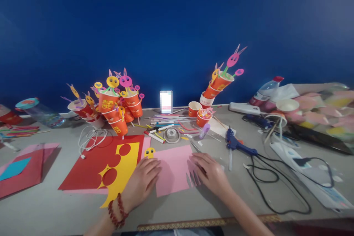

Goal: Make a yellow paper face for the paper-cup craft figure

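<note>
A pink sheet of paper (173,171) lies flat between my hands, with narrow leaf-shaped slits cut near its right edge. My left hand (145,175) rests over the sheet's left edge, fingers stretched and palm down. At the right edge, my right hand (208,171) touches the paper with fingers loosely bent and a gap by the thumb. Just beyond my left fingertips is a yellow paper face (149,152) with two dark eyes. Scissors (195,146) lie above my right fingers, partly hidden. A yellow sheet with round holes (124,169) lies by my left wrist.
Red paper (80,169) lies under the yellow sheet. Behind stand decorated red cups (107,101), more cups (217,84), pens (163,127) and a tape roll (172,134). To the right are a blue glue gun (235,143), its cable, and a power strip (309,177).
</note>
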Available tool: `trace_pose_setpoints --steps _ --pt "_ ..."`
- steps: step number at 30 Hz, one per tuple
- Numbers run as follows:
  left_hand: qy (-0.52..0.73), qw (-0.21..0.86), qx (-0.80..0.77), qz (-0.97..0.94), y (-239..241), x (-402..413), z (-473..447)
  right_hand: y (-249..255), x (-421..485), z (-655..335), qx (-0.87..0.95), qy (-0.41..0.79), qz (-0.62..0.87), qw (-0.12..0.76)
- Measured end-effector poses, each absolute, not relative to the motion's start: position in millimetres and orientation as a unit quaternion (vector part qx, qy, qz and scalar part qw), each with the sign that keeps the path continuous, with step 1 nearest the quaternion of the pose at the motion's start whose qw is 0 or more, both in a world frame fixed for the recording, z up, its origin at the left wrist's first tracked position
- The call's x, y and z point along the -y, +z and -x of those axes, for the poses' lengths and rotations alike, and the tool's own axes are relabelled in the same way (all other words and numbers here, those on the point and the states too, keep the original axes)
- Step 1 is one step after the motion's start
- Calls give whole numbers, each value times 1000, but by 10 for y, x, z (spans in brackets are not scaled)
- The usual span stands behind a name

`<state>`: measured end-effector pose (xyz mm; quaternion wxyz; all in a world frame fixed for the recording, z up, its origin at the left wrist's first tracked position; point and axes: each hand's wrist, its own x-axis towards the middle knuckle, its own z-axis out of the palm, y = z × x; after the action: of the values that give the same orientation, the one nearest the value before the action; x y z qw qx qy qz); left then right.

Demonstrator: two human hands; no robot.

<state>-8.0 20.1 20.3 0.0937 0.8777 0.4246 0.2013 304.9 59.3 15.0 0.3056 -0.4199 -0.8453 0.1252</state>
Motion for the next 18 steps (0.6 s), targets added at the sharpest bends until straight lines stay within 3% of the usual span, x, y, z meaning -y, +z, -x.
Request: trace_pose_setpoints --steps 4,18 --pt "163 101 -397 -898 198 -119 -39 131 -570 -3151 812 134 457 337" --pt "173 126 -376 -901 315 -320 -134 75 -449 -2844 851 162 411 285"
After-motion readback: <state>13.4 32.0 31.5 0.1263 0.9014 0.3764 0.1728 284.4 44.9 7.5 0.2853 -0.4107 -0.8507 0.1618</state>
